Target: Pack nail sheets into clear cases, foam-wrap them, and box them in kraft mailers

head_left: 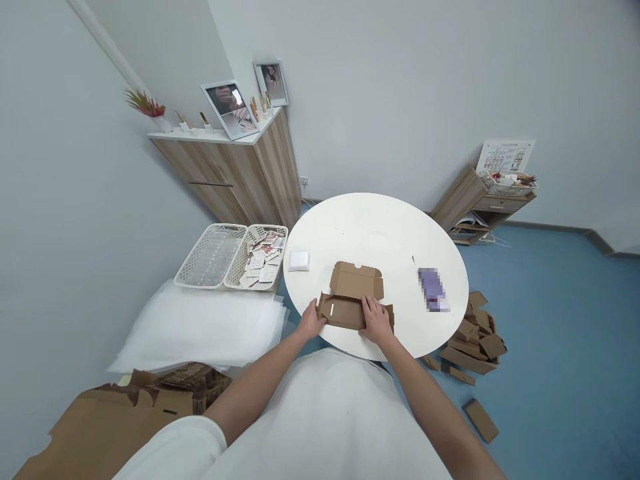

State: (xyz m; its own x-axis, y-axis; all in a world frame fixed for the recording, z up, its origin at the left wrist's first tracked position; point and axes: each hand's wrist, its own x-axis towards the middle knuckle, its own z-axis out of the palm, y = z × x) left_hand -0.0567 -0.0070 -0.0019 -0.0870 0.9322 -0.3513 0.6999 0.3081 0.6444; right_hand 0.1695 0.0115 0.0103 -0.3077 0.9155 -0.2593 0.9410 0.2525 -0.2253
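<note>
A brown cardboard box (356, 280), partly folded with its lid flap laid back, lies on the round white table (370, 223) near its front edge. My left hand (313, 320) grips the box's left end, fingers wrapped round the side wall. My right hand (375, 320) rests over the box's right half, its fingers reaching onto the inner panel with the fingertips close together. A small white strip shows inside the box on the left. The right end flaps stand up beside my right hand.
On the table are a white stack (299, 261) at left and a blurred purple item (433, 289) at right. Two white baskets (228, 288) stand left of the table, above white sheets (200, 327). Flat cardboard (115, 427) lies lower left; folded boxes (473, 340) lie on the floor at right.
</note>
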